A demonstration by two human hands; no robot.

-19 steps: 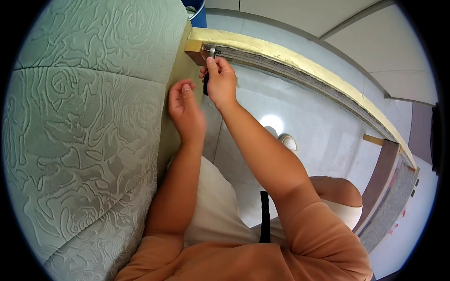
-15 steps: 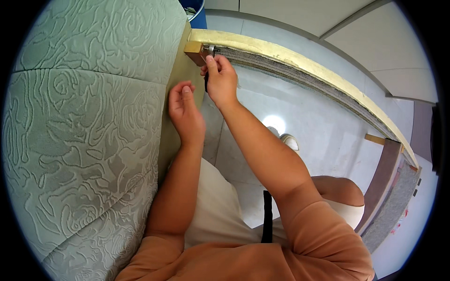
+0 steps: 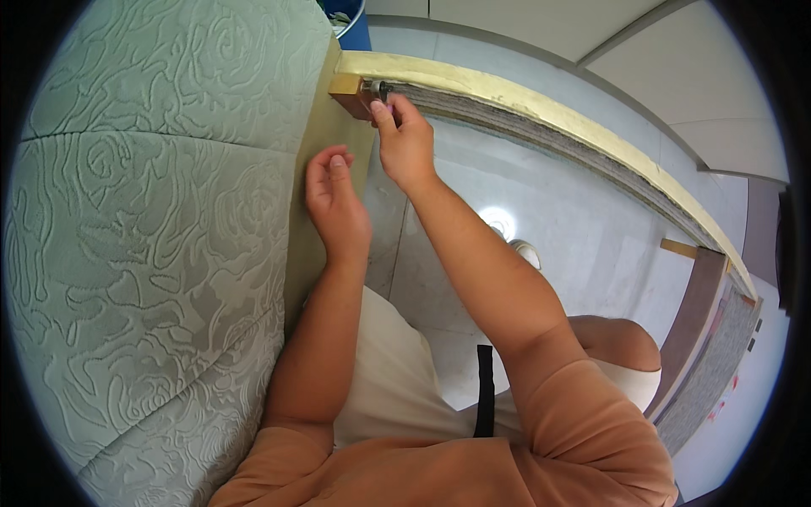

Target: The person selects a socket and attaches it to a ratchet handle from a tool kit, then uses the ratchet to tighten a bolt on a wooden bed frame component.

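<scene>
My right hand [image 3: 407,144] reaches to the far corner of a frame, its fingers closed at a small metal fitting [image 3: 377,88] beside a wooden block [image 3: 349,95]. A dark, slim piece shows between the fingertips, but most of it is hidden, so I cannot make out what it is. My left hand [image 3: 338,198] hovers nearer to me, close to the side panel [image 3: 297,253]. Its fingers are loosely curled with the thumb against them, and nothing shows in them. The block sits where the side panel meets a long curved rail [image 3: 515,98] with a yellowish edge.
A pale green padded piece with a raised floral pattern [image 3: 152,245] fills the left side. Grey layered fabric [image 3: 541,139] runs under the rail. A brown board [image 3: 694,313] stands at right. Behind the corner is a blue bin [image 3: 358,34]. Tiled floor [image 3: 557,220] lies inside the frame.
My right hand has shifted slightly right at the fitting. The black handle that hung below its fingers no longer shows there. My left hand has hardly moved.
</scene>
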